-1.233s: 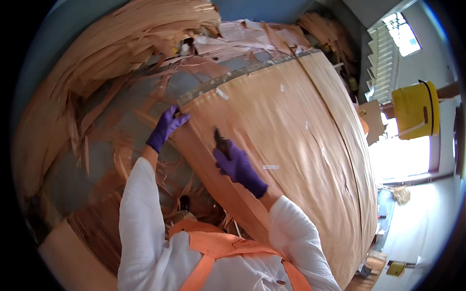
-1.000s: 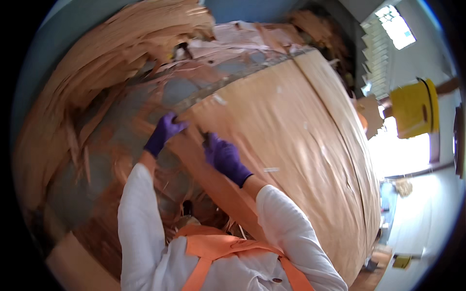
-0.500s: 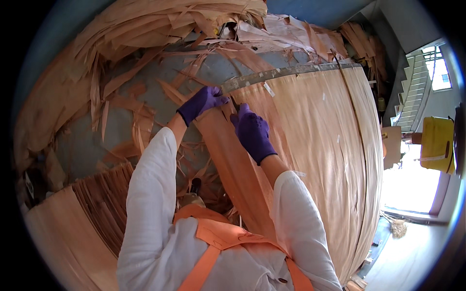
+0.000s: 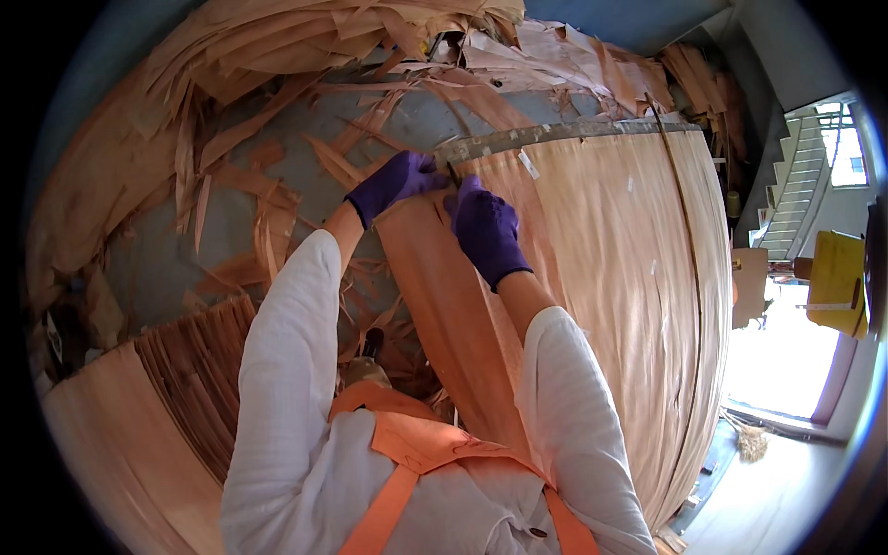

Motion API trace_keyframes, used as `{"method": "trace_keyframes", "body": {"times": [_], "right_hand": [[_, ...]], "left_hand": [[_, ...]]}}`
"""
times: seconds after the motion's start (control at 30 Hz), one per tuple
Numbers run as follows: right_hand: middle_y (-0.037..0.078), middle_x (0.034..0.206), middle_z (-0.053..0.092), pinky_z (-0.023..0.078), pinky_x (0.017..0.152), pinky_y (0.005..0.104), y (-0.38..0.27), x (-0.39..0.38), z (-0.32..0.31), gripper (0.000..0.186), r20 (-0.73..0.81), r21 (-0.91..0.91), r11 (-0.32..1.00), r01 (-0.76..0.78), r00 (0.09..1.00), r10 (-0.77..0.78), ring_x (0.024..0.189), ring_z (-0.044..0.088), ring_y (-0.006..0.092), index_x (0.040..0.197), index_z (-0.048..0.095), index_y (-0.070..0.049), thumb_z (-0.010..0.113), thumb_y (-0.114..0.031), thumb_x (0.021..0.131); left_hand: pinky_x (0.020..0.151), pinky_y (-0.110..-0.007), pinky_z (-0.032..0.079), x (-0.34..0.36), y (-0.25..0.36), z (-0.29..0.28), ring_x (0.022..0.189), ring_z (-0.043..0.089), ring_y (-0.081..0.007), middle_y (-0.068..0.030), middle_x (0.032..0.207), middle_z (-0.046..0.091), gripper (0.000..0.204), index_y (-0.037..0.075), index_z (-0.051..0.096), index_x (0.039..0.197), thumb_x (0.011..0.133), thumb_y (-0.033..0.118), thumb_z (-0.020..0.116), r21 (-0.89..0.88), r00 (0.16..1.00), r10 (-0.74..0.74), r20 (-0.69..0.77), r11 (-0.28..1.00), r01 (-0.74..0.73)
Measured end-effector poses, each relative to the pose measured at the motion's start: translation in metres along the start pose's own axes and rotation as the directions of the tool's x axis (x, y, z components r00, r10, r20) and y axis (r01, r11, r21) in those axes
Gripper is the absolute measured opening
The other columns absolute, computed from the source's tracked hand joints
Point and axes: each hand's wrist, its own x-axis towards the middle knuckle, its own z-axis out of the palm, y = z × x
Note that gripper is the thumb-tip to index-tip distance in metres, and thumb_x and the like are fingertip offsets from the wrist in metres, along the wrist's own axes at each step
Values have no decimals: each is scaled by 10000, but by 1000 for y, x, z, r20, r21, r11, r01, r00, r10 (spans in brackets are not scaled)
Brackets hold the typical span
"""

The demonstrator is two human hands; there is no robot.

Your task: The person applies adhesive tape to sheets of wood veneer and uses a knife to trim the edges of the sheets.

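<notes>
My left hand (image 4: 398,189), in a purple glove, is closed at the far end of a reddish wood veneer sheet (image 4: 453,296), its fingertips at the sheet's edge. Close to its right, my right hand (image 4: 487,231), gloved alike, grips a knife (image 4: 452,173); only a thin dark blade tip shows above the fist, and the handle is hidden. The reddish sheet lies along the left side of a wide stack of pale veneer (image 4: 610,259). Both hands are over the stack's far left corner.
A long dark rod (image 4: 683,208) lies across the stack's right part. Torn veneer scraps (image 4: 268,222) litter the grey floor, with a big heap (image 4: 277,55) behind. Another veneer stack (image 4: 111,416) is at lower left. A yellow container (image 4: 837,282) and a broom (image 4: 752,444) are at right.
The view has shifted slightly. My left hand has come a little nearer to the right hand, and the blade tip stays between them at the sheet's far end.
</notes>
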Motion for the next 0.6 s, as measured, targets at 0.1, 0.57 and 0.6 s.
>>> {"method": "trace_keyframes", "body": {"times": [0.1, 0.57, 0.6], "right_hand": [[195, 777, 649, 500, 631, 448, 7, 2, 4, 322, 21, -25, 1000, 2, 1000, -2, 752, 650, 353, 952, 480, -27, 530, -334, 867], [209, 704, 623, 461, 594, 508, 41, -101, 14, 286, 78, 23, 997, -72, 994, 70, 697, 611, 414, 929, 442, -53, 522, -322, 876], [210, 700, 621, 460, 588, 507, 44, -112, 14, 284, 95, 17, 996, -88, 992, 86, 692, 609, 414, 930, 441, -54, 523, -321, 877]], "left_hand": [[608, -259, 387, -7, 26, 3, 664, 439, -68, 7, 672, 533, 258, 23, 573, 751, 797, 237, 712, 129, 1000, -15, 1, 992, 15], [726, -282, 450, 2, 6, 2, 763, 560, -132, -99, 878, 667, 394, -41, 627, 1029, 781, 251, 718, 194, 997, -63, -54, 978, 72], [737, -286, 449, 1, 9, 0, 782, 564, -139, -103, 900, 667, 406, -38, 624, 1036, 780, 262, 718, 209, 992, -109, -66, 970, 121]]}}
